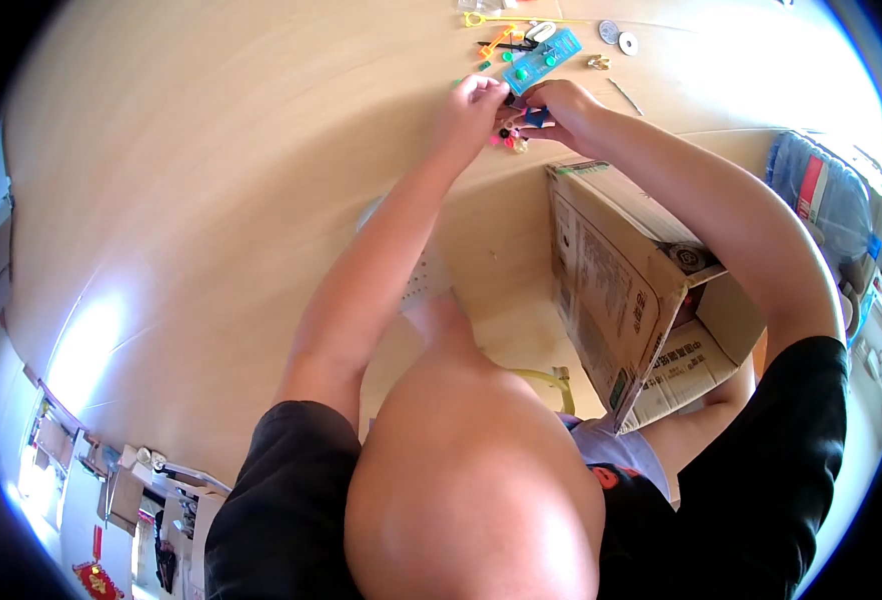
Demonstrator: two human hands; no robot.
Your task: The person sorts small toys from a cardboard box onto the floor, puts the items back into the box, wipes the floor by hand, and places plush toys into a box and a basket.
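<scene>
Your wooden counter (pixel 361 70) spreads widest, with a cardboard box (pixel 611 270) beside its near edge, under your right arm. On it, your right hand (pixel 563 106) and left hand (pixel 475 112) sit close together, fingers bent; whether either is clamped on anything, you cannot tell. A blue strip (pixel 543 62) lies just beyond them. Your dark blue piece (pixel 537 117) is at the right fingers, above small coloured pieces (pixel 512 140).
</scene>
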